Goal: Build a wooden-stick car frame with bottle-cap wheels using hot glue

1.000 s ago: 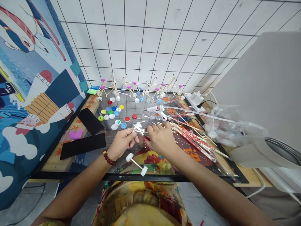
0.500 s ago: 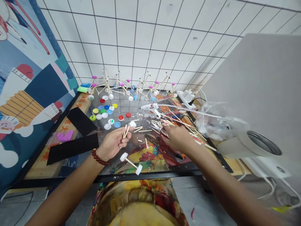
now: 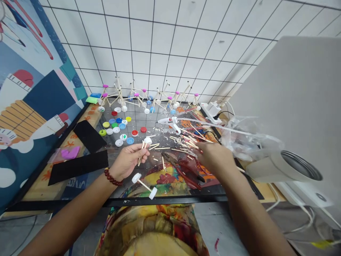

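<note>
My left hand (image 3: 131, 159), with a beaded bracelet on the wrist, pinches a few short wooden sticks (image 3: 142, 153) between thumb and fingers. A white bottle cap (image 3: 148, 141) shows just beyond its fingertips. Below this hand lies a stick joining two white caps (image 3: 144, 185), like an axle with wheels. My right hand (image 3: 214, 156) is palm down over the right part of the table, its fingers curled and blurred. Scissors with a red handle (image 3: 198, 166) lie partly beneath it; whether it grips anything is hidden. Red-handled pliers (image 3: 183, 172) rest to its left, near a stick pile (image 3: 190, 141).
Coloured bottle caps (image 3: 119, 121) are spread at centre left. A white glue gun (image 3: 169, 121) lies behind the sticks. Stick structures with pink pieces (image 3: 136, 95) stand along the back. Black strips (image 3: 80, 167) lie left; a plastic bag (image 3: 239, 135) and white cylinder (image 3: 282, 166) are at right.
My right hand has moved to the right, off the pliers, and the scissors have shifted right too. My left hand still holds the sticks. The view has tilted slightly.
</note>
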Motion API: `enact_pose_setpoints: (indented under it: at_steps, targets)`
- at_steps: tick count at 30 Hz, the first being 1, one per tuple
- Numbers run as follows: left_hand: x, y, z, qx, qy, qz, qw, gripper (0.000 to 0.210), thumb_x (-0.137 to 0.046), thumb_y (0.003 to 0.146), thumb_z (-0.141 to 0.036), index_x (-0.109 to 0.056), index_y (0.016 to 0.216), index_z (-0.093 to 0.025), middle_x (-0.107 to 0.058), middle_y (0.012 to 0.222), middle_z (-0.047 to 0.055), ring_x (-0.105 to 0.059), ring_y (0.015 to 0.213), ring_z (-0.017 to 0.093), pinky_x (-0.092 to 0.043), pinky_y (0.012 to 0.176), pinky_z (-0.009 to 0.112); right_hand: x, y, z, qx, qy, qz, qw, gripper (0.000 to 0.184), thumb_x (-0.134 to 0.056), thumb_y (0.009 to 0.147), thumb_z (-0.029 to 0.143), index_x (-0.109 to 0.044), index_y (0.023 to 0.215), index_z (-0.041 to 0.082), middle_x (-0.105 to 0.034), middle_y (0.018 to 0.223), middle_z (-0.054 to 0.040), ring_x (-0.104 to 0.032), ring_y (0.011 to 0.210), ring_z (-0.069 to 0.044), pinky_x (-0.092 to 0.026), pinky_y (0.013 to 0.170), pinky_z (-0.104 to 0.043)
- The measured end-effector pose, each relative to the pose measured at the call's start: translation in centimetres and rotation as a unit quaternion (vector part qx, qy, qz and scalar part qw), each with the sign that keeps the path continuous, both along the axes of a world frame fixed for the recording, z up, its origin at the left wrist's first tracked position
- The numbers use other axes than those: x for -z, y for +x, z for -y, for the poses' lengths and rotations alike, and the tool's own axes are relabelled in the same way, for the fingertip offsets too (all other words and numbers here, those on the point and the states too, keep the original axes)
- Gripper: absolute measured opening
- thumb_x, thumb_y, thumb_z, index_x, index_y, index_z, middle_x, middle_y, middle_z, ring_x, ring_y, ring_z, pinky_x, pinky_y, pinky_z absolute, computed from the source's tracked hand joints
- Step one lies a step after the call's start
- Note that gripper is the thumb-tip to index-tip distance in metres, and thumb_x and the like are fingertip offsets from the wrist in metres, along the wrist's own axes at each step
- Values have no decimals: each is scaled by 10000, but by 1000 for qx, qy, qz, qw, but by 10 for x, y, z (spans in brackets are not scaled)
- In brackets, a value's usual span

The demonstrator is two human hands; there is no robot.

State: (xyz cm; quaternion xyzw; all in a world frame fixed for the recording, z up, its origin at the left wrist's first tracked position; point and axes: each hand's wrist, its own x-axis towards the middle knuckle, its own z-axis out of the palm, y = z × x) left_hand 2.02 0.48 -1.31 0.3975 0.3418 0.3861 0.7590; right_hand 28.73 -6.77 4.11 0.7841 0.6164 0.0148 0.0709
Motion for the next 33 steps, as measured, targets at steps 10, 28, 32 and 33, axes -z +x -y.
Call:
enact_pose_setpoints:
  at_steps: [10,28,32,33]
  targets:
    - [7,-2,-4,-6,125,-119,985,227,-776,710,-339,-768,837,-150,-672,722,38,-512,587,92,-372,524,217,27,-99,-60,-228,210,-485,818,145,-626,865,249,-732,939,184,-723,859,-52,-658,778,-168,-476,702,-269]
    - [4,1,4,4,149,-52,987,319,-679,813,-467,-655,743,-156,-507,554,-14,-319,466,73,-216,460,209,21,-103,-70,-92,-46,-714,692,194,-569,800,357,-540,705,190,-475,575,59,-395,502,-93,-308,507,-223]
    - [4,5,3,16,28,35,999,360,-757,739,-468,-600,731,-144,-481,524,-37,-253,420,33,-174,422,179,25,-111,-73,-119,10,-615,779,182,-476,871,278,-511,710,203,-496,600,46,-454,549,-121,-357,567,-242]
    - [3,6,3,11,13,44,999,368,-760,736,-469,-595,736,-140,-480,527,-39,-254,418,28,-178,417,172,25,-112,-73,-133,40,-564,814,170,-467,874,243,-509,714,205,-518,620,35,-478,587,-134,-369,599,-253]
